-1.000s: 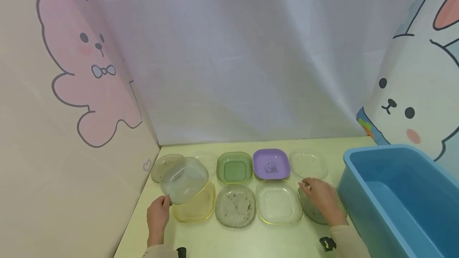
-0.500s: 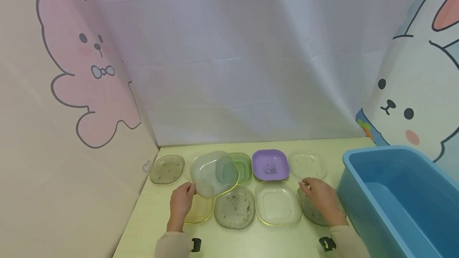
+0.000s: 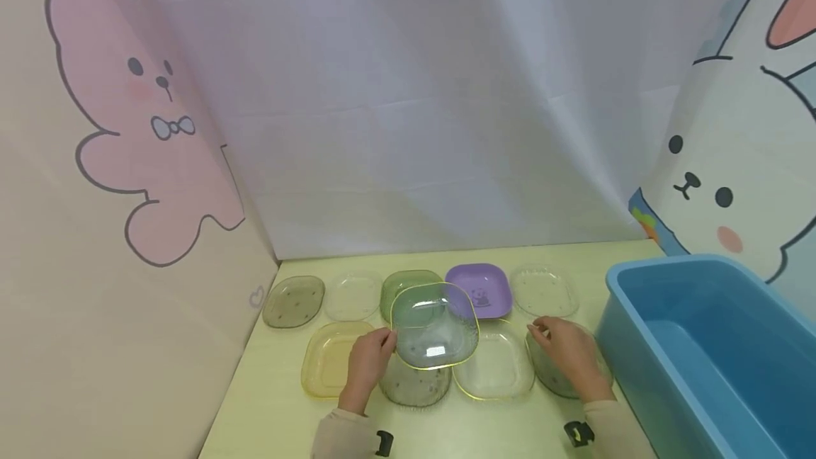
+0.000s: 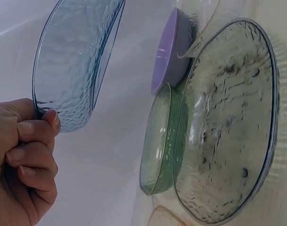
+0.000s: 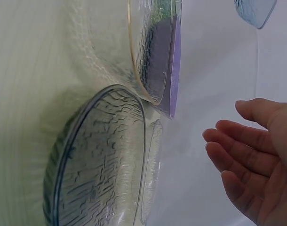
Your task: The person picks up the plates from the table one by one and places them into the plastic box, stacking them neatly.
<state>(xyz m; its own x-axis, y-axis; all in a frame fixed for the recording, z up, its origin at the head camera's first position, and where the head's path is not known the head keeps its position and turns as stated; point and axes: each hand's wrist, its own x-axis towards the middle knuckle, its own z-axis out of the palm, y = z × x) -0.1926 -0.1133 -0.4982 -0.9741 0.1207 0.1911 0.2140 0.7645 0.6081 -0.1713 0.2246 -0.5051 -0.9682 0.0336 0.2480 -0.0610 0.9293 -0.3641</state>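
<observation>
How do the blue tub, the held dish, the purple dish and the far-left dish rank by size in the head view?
1. Blue tub
2. Held dish, though nearness to the camera may enlarge it
3. Purple dish and far-left dish: too alike to rank

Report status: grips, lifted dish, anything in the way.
Left grip pinching clear dish by rim, aloft. Right grip empty, relaxed. Nothing seen blocking the dish.

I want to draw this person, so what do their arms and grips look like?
The left sleeve and right sleeve are both plain, pale beige. The left grip and right grip wear no gloves. Beside the cuffs are a left black gadget and a right black gadget; the right one shows a yellow-green mark.
</observation>
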